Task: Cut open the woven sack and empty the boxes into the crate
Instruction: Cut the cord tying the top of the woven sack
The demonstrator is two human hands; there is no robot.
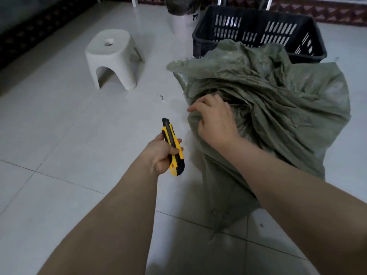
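My left grip is closed on the knife while my right grip pinches the sack, soft, limp weave that probably bunches, just short of the crate beyond.

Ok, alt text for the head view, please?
The right hand grips the green woven sack on the tiled floor, while the left hand holds a yellow utility knife beside it. A black crate stands behind the sack.

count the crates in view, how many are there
1. A black slotted crate stands on the floor just behind the green woven sack, which hides its near lower wall. It looks empty. Another could sit out of frame or behind the sack.
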